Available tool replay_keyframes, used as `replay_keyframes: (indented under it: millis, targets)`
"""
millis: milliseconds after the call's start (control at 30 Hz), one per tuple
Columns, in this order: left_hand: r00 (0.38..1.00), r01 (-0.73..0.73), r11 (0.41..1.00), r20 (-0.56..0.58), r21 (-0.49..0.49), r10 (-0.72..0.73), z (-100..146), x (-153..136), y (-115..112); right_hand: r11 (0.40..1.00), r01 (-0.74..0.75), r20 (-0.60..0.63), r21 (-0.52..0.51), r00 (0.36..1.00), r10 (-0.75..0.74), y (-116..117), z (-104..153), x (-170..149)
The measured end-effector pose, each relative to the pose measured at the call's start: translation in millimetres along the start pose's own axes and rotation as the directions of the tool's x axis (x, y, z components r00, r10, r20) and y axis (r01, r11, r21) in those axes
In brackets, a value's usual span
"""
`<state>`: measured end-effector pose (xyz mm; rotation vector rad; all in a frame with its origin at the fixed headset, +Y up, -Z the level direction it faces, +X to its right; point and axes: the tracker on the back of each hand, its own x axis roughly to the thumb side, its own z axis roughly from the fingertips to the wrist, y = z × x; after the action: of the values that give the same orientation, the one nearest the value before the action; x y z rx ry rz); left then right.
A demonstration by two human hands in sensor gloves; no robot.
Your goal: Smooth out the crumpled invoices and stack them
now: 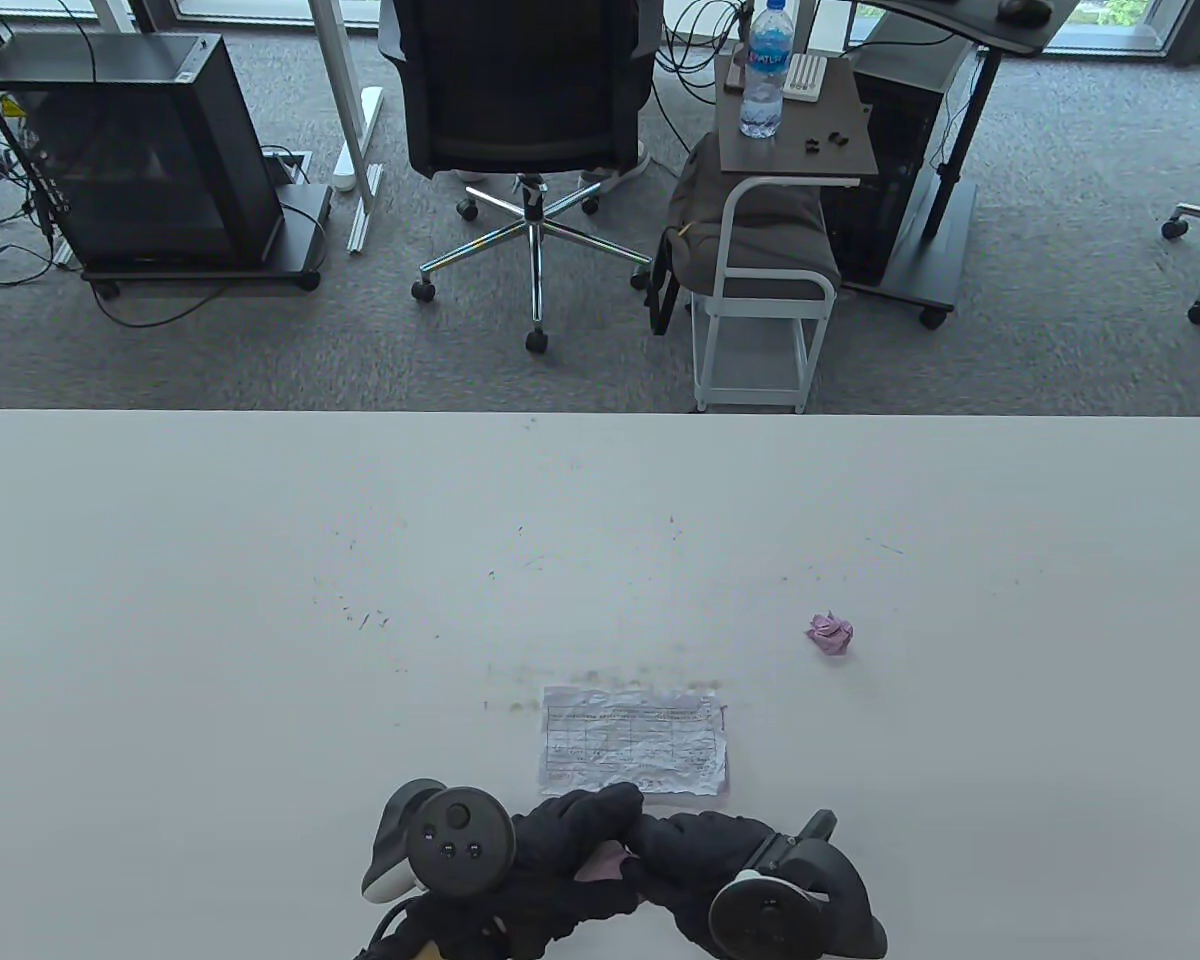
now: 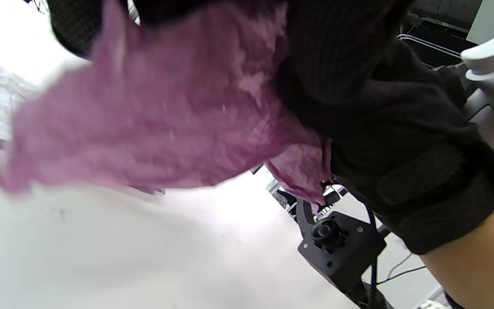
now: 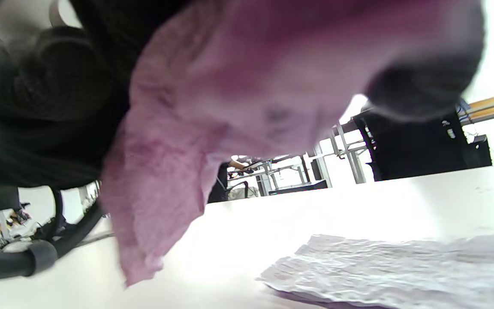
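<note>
Crinkled pink invoice [image 1: 600,862] — soft, half-unfolded, both hands.

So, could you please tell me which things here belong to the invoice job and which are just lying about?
Part of the job:
- pink invoice held between left hand and right hand
- flattened invoices
- crumpled pink ball

Just lying about:
- water bottle
- office chair
- side table

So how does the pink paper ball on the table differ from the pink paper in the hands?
The pink paper ball is tightly crumpled; the held pink paper is partly opened out. The ball lies alone on the table, far right of the flattened invoice; the held paper is gripped between the left hand and right hand. Both are pink and creased.
</note>
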<state>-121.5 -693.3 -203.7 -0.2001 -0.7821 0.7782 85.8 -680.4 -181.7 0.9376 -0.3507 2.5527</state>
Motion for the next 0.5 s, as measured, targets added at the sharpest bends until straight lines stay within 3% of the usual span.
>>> replay_keyframes:
  millis: [133,333,433,500]
  targets:
    - [0.999,0.004,1.000,-0.038,0.000,-0.004,1.8,-2.1,2.5,0.994,0.110,-0.050,-0.001,0.993,-0.109,0.7,0.7,-7.6]
    - [0.994,-0.034,0.994,-0.111,-0.101,0.023,2.2,-12.1,1.8,0.986,0.164,-0.082,0.013,0.983,-0.162,0.1,1.3,-15.7]
    - [0.979,-0.192,0.974,-0.093,-0.119,0.181,1.8,-19.3,0.8,0.953,0.280,-0.158,0.114,0.952,-0.261,4.0,2.5,-25.8]
    - [0.953,-0.294,0.946,-0.113,-0.133,0.281,1.5,-24.2,0.2,0.912,0.401,-0.198,0.087,0.904,-0.379,5.4,3.6,-34.4]
